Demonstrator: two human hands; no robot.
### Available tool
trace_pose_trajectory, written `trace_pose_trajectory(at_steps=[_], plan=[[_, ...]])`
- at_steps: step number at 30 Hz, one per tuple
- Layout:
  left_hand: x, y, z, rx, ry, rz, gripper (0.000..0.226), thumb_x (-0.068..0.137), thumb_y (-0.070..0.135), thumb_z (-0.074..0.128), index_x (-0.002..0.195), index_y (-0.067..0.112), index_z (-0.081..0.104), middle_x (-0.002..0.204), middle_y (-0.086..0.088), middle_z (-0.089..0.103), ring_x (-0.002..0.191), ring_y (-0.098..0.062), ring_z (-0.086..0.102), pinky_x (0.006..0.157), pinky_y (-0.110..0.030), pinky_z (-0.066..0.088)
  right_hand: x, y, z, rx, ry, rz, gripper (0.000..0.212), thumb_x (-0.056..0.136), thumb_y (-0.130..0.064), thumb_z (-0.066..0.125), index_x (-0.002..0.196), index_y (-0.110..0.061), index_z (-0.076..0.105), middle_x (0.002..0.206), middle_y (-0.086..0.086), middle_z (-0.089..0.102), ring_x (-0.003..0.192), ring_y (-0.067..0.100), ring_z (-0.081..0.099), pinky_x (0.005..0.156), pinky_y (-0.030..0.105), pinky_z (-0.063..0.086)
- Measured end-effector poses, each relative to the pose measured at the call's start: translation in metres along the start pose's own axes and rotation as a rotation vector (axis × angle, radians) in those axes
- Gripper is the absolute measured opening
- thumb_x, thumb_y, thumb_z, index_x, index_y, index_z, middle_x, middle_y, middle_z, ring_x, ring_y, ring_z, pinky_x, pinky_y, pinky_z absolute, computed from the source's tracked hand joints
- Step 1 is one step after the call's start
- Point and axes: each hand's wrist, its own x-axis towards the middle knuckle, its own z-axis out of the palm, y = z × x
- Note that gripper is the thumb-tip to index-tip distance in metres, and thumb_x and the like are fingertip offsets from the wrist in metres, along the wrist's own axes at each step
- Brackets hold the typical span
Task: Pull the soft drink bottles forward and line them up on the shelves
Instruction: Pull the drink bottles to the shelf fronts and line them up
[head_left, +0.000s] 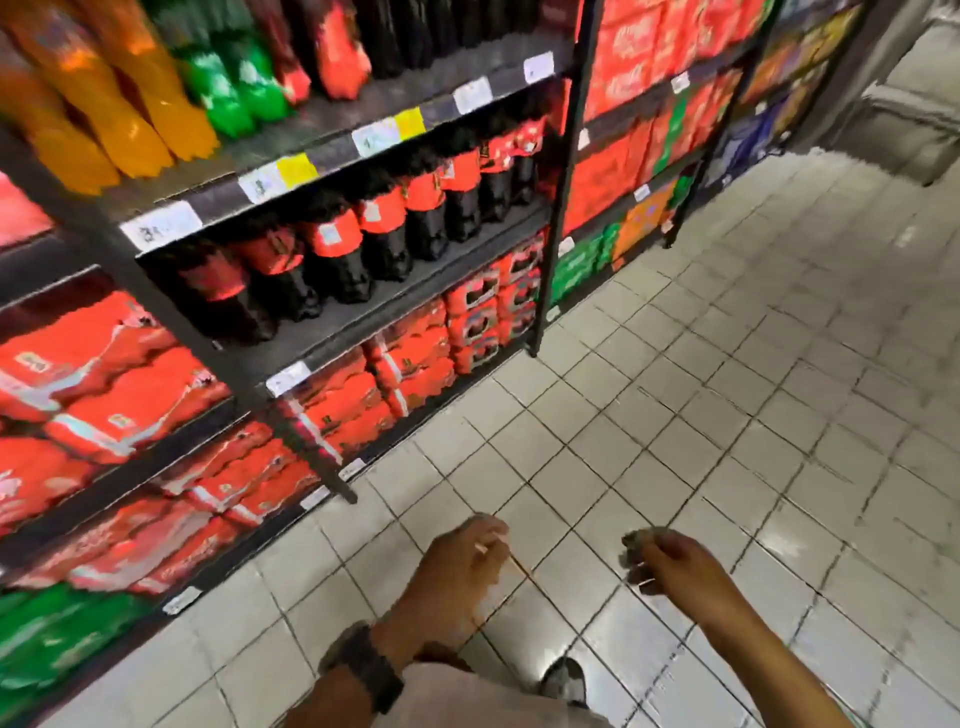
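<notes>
left hand (457, 577), right hand (670, 566), fingers (635, 555) loosely curled

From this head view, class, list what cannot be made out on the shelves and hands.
Price tags: head view, print blurred.
Orange bottles: tops cut off by top edge.
Cola bottles: caps hidden by shelf above.
Right hand: motion blur; whether fingers hold anything unclear.

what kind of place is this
Most likely a supermarket drinks aisle. Dark metal shelves hold a row of cola bottles with red labels. Paper price tags are fixed along the shelf edges, and red multipacks are stacked on the lower levels above a tiled floor.
</notes>
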Motion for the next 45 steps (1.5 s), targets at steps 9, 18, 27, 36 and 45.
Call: trace_pose_trajectory(at_steps=[9, 18, 27, 36, 45], plan=[[0.052, 0.006, -0.081, -0.38, 0.543, -0.153, 0.018, 0.094, 0.006, 0.053, 0.099, 0.021, 0.062, 0.094, -0.012, 0.066, 0.065, -0.015, 0.062, 0.057, -0.021, 0.047, 0.129, -0.185, 0.079, -0.221, -0.342, -0.329, 0.017, 0.096, -0.015, 0.049, 0.094, -0.007, 0.064, 0.084, 0.013, 0.07, 0.067, 0.022, 0.064, 0.062, 0.029, 0.05], [0.16, 0.021, -0.153, -0.534, 0.558, -0.204, 0.014, 0.091, 0.011, 0.055, 0.1, 0.022, 0.061, 0.09, -0.005, 0.065, 0.063, -0.012, 0.062, 0.056, -0.02, 0.05, 0.203, -0.218, 0.156, -0.635, -0.722, -0.269, 0.016, 0.094, -0.016, 0.051, 0.087, -0.017, 0.065, 0.081, 0.005, 0.069, 0.068, 0.014, 0.064, 0.065, 0.025, 0.049], [0.218, 0.038, -0.278, -0.436, 0.862, -0.122, 0.017, 0.093, 0.008, 0.056, 0.11, 0.006, 0.059, 0.094, -0.013, 0.067, 0.068, -0.018, 0.06, 0.066, -0.03, 0.051, 0.307, -0.339, 0.232, -0.544, -0.663, -0.48, 0.017, 0.097, -0.017, 0.05, 0.084, -0.019, 0.061, 0.077, 0.0, 0.064, 0.065, 0.014, 0.059, 0.066, 0.028, 0.048], [0.293, -0.069, -0.335, -0.266, 1.25, -0.095, 0.031, 0.091, 0.004, 0.055, 0.114, 0.025, 0.054, 0.086, 0.004, 0.066, 0.078, -0.025, 0.064, 0.083, -0.039, 0.053, 0.395, -0.363, 0.37, -0.547, -0.664, -1.132, 0.019, 0.094, -0.026, 0.053, 0.11, -0.036, 0.055, 0.082, -0.019, 0.062, 0.07, 0.002, 0.058, 0.065, 0.017, 0.046], [0.356, -0.154, -0.338, 0.165, 1.742, 0.196, 0.043, 0.085, 0.014, 0.067, 0.124, 0.026, 0.052, 0.11, 0.012, 0.058, 0.098, -0.006, 0.059, 0.086, -0.011, 0.043, 0.473, -0.295, 0.438, -0.308, -0.333, -1.733, 0.032, 0.089, -0.029, 0.047, 0.12, -0.026, 0.054, 0.115, -0.013, 0.058, 0.103, 0.004, 0.055, 0.093, 0.019, 0.04]])
